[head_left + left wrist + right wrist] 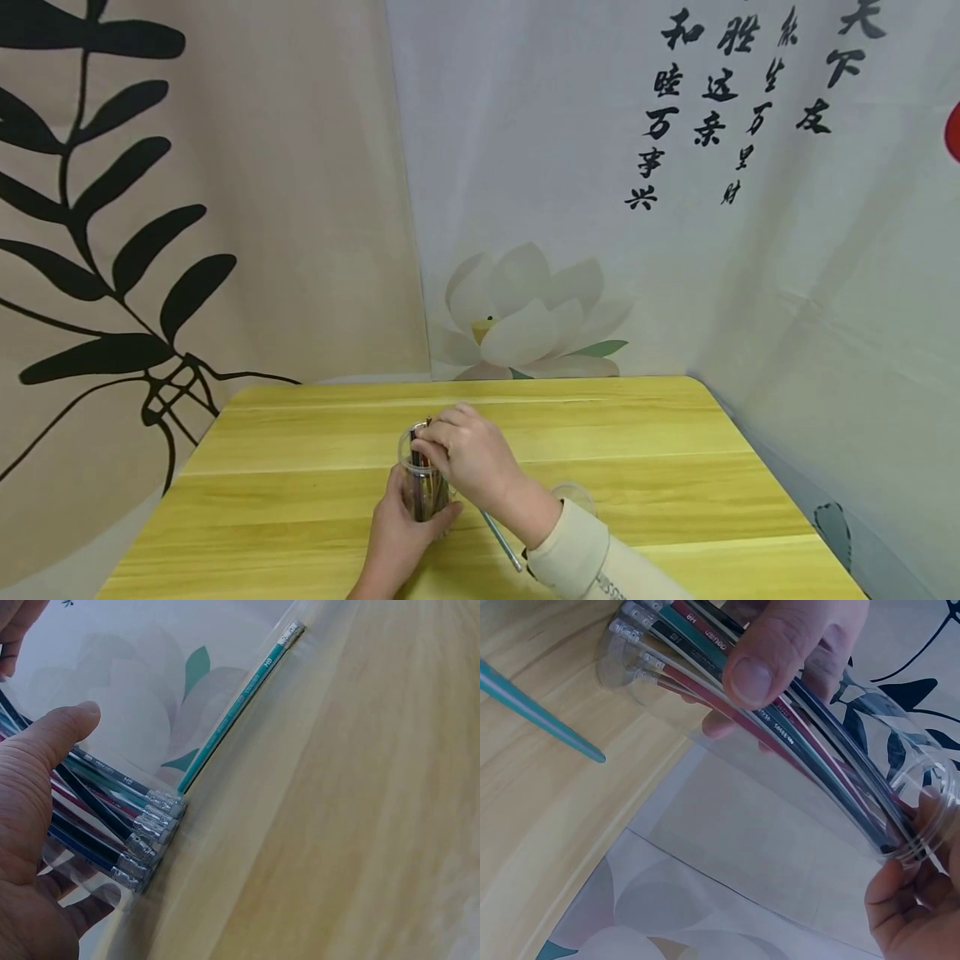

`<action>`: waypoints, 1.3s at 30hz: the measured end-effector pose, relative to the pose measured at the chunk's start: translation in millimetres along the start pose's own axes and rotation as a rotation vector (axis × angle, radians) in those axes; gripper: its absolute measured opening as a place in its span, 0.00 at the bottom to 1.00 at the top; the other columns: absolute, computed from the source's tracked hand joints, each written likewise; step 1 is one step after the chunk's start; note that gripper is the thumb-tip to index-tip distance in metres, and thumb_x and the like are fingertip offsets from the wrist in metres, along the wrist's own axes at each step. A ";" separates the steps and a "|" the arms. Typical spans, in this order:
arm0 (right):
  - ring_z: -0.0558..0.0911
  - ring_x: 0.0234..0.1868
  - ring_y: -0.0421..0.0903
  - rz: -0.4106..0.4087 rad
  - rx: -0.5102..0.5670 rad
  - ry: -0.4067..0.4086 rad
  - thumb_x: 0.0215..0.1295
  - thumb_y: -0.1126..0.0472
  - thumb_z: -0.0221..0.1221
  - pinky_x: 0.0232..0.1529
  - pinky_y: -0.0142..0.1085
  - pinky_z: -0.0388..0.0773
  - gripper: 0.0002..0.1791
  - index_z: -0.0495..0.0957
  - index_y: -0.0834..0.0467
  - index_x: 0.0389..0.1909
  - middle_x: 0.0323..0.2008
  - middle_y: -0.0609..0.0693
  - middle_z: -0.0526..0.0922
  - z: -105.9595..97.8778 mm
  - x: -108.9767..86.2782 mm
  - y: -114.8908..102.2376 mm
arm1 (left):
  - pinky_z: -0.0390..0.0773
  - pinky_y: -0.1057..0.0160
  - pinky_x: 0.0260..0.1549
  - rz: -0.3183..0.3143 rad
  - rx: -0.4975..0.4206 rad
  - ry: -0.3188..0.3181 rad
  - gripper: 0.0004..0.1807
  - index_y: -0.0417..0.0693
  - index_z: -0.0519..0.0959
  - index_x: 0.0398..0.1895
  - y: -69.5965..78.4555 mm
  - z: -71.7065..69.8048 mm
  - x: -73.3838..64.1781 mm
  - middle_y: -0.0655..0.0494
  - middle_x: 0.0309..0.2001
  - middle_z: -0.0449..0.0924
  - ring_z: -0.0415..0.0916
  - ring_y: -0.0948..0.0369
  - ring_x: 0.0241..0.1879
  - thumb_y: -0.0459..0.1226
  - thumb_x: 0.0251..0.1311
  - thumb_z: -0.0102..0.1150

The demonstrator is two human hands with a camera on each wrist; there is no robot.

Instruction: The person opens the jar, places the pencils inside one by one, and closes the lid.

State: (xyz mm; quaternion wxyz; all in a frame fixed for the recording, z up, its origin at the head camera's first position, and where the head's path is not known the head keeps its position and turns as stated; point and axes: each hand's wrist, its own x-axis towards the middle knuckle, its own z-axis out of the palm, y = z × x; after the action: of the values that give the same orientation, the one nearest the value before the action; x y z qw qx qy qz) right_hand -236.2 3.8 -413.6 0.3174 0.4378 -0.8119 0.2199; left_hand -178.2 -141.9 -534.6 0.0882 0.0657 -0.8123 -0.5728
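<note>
My left hand [405,525] grips a clear plastic jar [795,776], thumb on one side and fingers round the other. Inside stand several pencils [112,817], black, teal, dark red and blue, with eraser ends down at the bottom. My right hand [468,454] is over the jar's mouth. Its curled fingertips [889,889] pinch the upper end of a dark pencil [855,772] at the rim. One loose teal pencil [501,540] lies on the table right of the jar, partly under the right forearm in the head view.
A clear round lid [576,496] lies on the wooden table [637,450], partly behind the right wrist. Curtains printed with leaves, a lotus and writing hang behind the table's far edge.
</note>
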 end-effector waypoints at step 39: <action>0.88 0.46 0.47 0.334 0.180 0.010 0.74 0.49 0.68 0.41 0.36 0.88 0.23 0.80 0.59 0.62 0.54 0.54 0.87 -2.0 -13.0 7.5 | 0.81 0.36 0.61 -0.007 0.007 0.011 0.49 0.55 0.65 0.74 0.0 1.3 -1.9 0.48 0.62 0.85 0.83 0.48 0.61 0.52 0.53 0.84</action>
State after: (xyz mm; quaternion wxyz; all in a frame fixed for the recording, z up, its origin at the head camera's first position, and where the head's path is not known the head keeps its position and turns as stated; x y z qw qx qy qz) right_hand -236.5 16.4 -422.0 0.2398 0.3224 -0.8488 0.3437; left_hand -176.5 -140.3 -535.2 0.0906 0.0722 -0.8135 -0.5699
